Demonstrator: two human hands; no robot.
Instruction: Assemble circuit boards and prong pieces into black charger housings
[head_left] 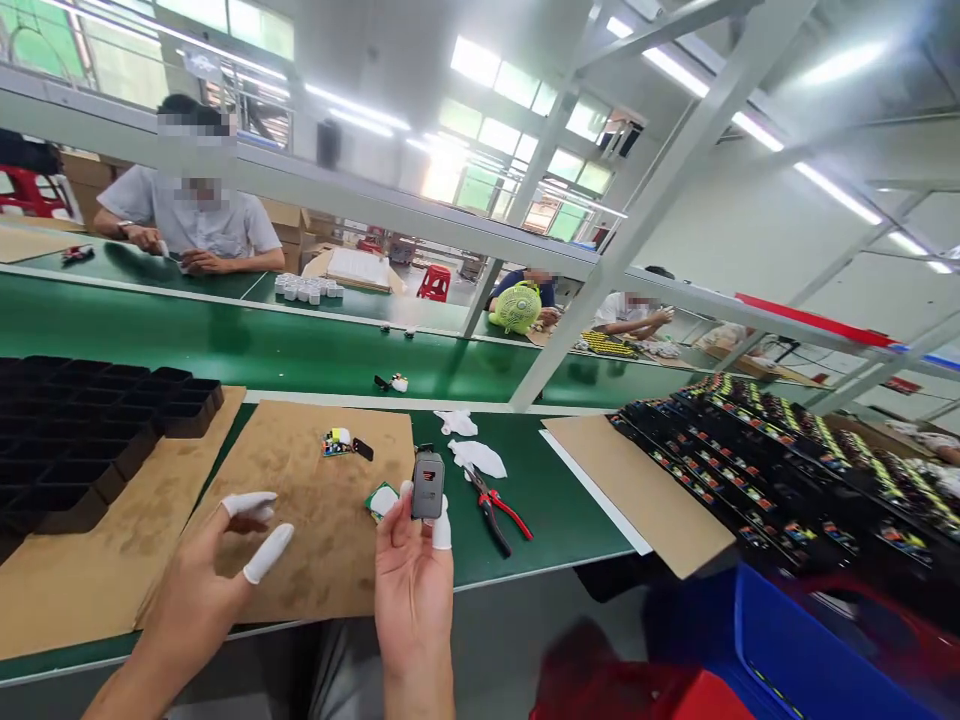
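The head view takes in a green workbench under long ceiling lights, with a pale metal frame crossing the room and a lower green strip running behind the bench. Beyond it a co-worker in a light shirt sits at another table, and farther right a lime-green fan stands before a second person. A stained cardboard sheet lies in front of the wearer, black open boxes are packed in rows at the left, and rows of circuit boards fill the right, above a blue bin. The left hand is over the cardboard, its white-capped thumb and forefinger spread well apart with nothing between them. The right hand, palm toward the camera, pinches a small grey case upright between its thumb and fingers. Just left of the case is a green board, partly hidden by the fingers; red-and-black pliers lie to the right.
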